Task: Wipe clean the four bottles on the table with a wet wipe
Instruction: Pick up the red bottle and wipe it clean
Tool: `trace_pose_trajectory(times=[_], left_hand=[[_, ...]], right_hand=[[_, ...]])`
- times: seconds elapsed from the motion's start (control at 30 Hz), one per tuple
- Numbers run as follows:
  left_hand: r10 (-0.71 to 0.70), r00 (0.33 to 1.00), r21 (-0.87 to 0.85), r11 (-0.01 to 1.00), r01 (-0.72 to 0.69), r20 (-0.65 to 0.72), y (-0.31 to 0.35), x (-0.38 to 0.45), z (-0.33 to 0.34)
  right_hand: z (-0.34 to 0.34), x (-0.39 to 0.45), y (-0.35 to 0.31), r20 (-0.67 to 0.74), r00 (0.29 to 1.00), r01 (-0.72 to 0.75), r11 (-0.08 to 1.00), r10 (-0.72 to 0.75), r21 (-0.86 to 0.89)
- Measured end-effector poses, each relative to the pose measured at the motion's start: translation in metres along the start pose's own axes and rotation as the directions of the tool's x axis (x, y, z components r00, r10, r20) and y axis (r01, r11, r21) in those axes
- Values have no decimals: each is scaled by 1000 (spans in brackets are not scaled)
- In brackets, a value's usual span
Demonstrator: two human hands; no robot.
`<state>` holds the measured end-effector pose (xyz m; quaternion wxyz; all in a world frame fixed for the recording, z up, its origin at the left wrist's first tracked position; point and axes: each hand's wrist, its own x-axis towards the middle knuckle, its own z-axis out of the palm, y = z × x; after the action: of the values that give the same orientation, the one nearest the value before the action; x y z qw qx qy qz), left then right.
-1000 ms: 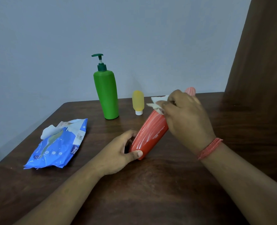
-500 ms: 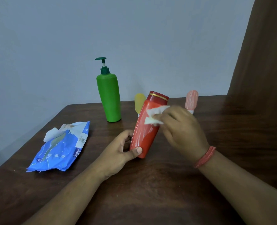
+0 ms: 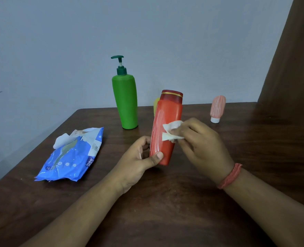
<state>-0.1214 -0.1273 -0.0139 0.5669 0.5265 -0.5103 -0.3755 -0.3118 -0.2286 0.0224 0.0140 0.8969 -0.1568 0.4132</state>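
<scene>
My left hand grips the base of a red bottle, held almost upright above the brown table. Against the bottle's middle my right hand pinches a crumpled white wet wipe. A green pump bottle stands behind on the left. Only an edge of a small yellow bottle shows behind the red one. Cap down at the back right stands a small pink bottle.
A blue pack of wet wipes lies on the table's left side, its flap open. A grey wall runs behind the table. A brown curtain hangs at the right edge.
The red bottle has been tipped from a slant to nearly upright. My right hand and the wipe have slid down from the bottle's top to its middle.
</scene>
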Motion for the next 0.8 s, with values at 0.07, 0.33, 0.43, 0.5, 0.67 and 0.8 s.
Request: trace_pose_trajectory(times=[0.07,0.33,0.43,0.5,0.67,0.8], left_hand=[[-1,1000,-18,1000,1,-8,-2,0,1],[-22,999,-65,998,20,-36,-5,3,0],[-32,999,-75,997,29,-41,-6,3,1],[-41,997,-111,993,34,-62,-5,3,1],[-47,997,-188,982,34,-63,-2,2,1],[-55,997,-260,965,41,-49,-1,3,3]], right_hand=[[2,-1,-3,41,998,41,999,-43,34],[6,-3,-10,114,992,43,996,-52,79],[6,-4,-11,147,987,60,998,-64,29],[4,-2,-10,84,996,-25,999,22,46],[6,-3,-13,159,986,36,998,-44,55],[4,-2,-10,110,994,-29,995,19,92]])
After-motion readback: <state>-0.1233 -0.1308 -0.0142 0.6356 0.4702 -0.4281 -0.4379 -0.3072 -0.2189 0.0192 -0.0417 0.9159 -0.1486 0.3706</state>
